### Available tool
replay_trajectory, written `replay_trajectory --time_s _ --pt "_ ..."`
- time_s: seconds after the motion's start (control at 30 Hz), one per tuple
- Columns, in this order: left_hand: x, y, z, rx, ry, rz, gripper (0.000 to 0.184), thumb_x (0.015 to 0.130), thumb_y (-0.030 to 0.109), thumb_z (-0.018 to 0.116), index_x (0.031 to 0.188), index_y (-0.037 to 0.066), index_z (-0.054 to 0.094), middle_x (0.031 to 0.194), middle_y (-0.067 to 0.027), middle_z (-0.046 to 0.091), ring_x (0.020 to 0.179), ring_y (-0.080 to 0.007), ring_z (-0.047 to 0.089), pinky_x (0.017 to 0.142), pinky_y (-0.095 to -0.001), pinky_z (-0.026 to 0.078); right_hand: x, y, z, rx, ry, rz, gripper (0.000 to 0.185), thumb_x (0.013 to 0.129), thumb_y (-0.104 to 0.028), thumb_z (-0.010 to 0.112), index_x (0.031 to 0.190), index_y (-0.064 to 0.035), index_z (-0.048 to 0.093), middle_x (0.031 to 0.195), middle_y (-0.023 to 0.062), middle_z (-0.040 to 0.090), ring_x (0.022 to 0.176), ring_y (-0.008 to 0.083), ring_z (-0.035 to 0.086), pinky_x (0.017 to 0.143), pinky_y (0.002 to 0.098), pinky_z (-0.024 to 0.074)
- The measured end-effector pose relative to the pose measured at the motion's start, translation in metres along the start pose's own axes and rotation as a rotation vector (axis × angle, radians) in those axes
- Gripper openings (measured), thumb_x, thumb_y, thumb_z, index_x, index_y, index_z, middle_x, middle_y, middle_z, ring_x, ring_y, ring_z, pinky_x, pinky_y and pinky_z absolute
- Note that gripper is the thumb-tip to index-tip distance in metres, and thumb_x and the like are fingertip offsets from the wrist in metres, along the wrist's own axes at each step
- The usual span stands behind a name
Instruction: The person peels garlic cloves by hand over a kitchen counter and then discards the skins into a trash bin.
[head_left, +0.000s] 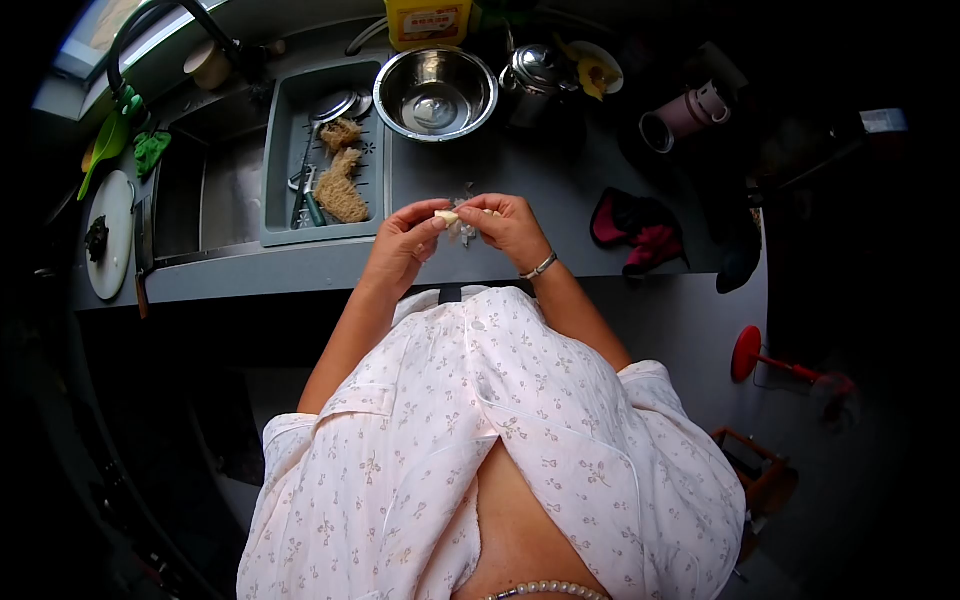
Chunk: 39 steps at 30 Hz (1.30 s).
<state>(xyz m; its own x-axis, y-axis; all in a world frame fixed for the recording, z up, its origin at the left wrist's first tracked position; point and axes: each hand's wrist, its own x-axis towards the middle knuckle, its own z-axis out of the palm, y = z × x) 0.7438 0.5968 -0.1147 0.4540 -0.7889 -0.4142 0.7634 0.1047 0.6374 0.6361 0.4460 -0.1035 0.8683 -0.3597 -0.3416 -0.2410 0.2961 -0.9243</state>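
Near the counter's front edge, my left hand (408, 236) pinches a small pale piece (447, 216), which looks like a garlic clove, between thumb and fingertips. My right hand (508, 230), with a bracelet at the wrist, is closed beside it, its thumb and forefinger at the piece's right end. Another pale bit shows at the right hand's fingers; whether it is a separate piece I cannot tell. Thin whitish scraps (466, 236) lie on the counter just under and behind the fingertips. Beyond the hands stands a shiny steel bowl (436, 95).
Left of my hands, a grey tray (272, 190) holds scrubbers, lids and tools beside the sink (228, 180). A white board (112, 240) is far left. Behind are a yellow container (428, 22) and metal pot (538, 72). Right are a pink flask (690, 115) and dark-red cloth (640, 228).
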Motion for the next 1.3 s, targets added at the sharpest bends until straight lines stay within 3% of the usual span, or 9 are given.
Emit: replay_trajectory --time_s 0.2,0.37,0.5,0.67,0.8,0.97,1.07,1.17,1.3 --pt "0.002 -0.003 0.006 -0.112 0.020 -0.038 0.031 0.082 0.004 0.067 0.113 0.001 0.060 0.080 -0.0015 0.062 0.056 -0.0026 0.047 0.045 -0.0155 0.035 0.001 0.003 0.007 0.005 0.080 -0.093 0.019 0.086 -0.021 0.064 0.089 -0.0026 0.069 0.068 -0.0023 0.060 0.055 0.0038 0.049 0.049 0.0186 0.0379" --pt "0.004 -0.007 0.003 -0.120 0.020 -0.063 0.028 0.084 0.009 0.067 0.111 0.001 0.060 0.078 0.0004 0.060 0.056 -0.0027 0.047 0.044 -0.0142 0.034 -0.001 0.002 0.014 -0.351 0.189 -0.388 0.021 0.087 -0.020 0.063 0.090 0.0002 0.067 0.073 0.0019 0.066 0.061 0.0068 0.057 0.055 0.0223 0.0453" --pt "0.002 -0.002 0.009 -0.038 0.035 -0.074 0.026 0.085 0.011 0.066 0.109 0.002 0.061 0.077 0.0014 0.059 0.055 -0.0027 0.046 0.045 -0.0147 0.034 -0.002 0.001 0.013 -0.289 0.167 -0.305 0.020 0.088 -0.020 0.062 0.090 -0.0009 0.067 0.073 0.0009 0.065 0.058 0.0067 0.055 0.053 0.0215 0.0439" --pt "0.006 -0.003 0.001 -0.094 0.027 -0.090 0.027 0.086 0.013 0.066 0.110 0.002 0.061 0.082 -0.0008 0.062 0.055 -0.0030 0.046 0.045 -0.0155 0.035 0.003 0.002 -0.003 0.197 0.023 0.013 0.020 0.090 -0.021 0.060 0.091 -0.0017 0.067 0.073 -0.0010 0.063 0.056 0.0063 0.053 0.051 0.0201 0.0418" --pt "0.006 0.002 0.001 -0.145 0.049 -0.080 0.027 0.086 0.012 0.065 0.111 0.002 0.061 0.092 -0.0070 0.066 0.055 -0.0035 0.046 0.045 -0.0153 0.035 0.008 0.005 -0.007 0.190 0.084 -0.019 0.023 0.091 -0.022 0.060 0.088 0.0002 0.066 0.071 -0.0023 0.062 0.056 0.0061 0.051 0.051 0.0209 0.0413" --pt "0.008 0.001 0.001 -0.185 0.030 -0.076 0.027 0.086 0.010 0.064 0.112 0.001 0.060 0.095 -0.0087 0.067 0.056 -0.0038 0.047 0.044 -0.0152 0.036 0.012 0.007 -0.003 -0.469 0.348 -0.313 0.018 0.086 -0.019 0.064 0.086 -0.0014 0.068 0.072 0.0027 0.064 0.062 0.0085 0.057 0.057 0.0235 0.0456" --pt "0.010 0.000 0.000 -0.155 0.034 -0.066 0.025 0.086 0.009 0.064 0.110 0.002 0.061 0.095 -0.0087 0.067 0.056 -0.0039 0.048 0.045 -0.0152 0.036 0.009 -0.006 -0.003 -0.699 0.318 -0.191 0.016 0.083 -0.017 0.066 0.090 -0.0032 0.068 0.077 0.0061 0.067 0.068 0.0092 0.061 0.061 0.0243 0.0480" --pt "0.012 -0.002 -0.002 -0.115 0.029 -0.034 0.026 0.085 0.009 0.065 0.110 0.003 0.060 0.095 -0.0090 0.067 0.056 -0.0039 0.048 0.045 -0.0150 0.036 0.016 0.007 0.000 -0.357 0.330 -0.343 0.018 0.084 -0.018 0.066 0.091 -0.0021 0.068 0.077 0.0047 0.067 0.068 0.0095 0.062 0.062 0.0239 0.0483" --pt "0.019 -0.008 -0.003 -0.076 0.016 -0.047 0.029 0.085 0.010 0.066 0.112 0.004 0.056 0.097 -0.0095 0.065 0.057 -0.0047 0.048 0.046 -0.0149 0.037 0.014 0.000 0.013 -0.116 0.166 -0.245 0.020 0.085 -0.019 0.066 0.094 -0.0016 0.067 0.080 0.0038 0.067 0.071 0.0108 0.063 0.066 0.0229 0.0490"
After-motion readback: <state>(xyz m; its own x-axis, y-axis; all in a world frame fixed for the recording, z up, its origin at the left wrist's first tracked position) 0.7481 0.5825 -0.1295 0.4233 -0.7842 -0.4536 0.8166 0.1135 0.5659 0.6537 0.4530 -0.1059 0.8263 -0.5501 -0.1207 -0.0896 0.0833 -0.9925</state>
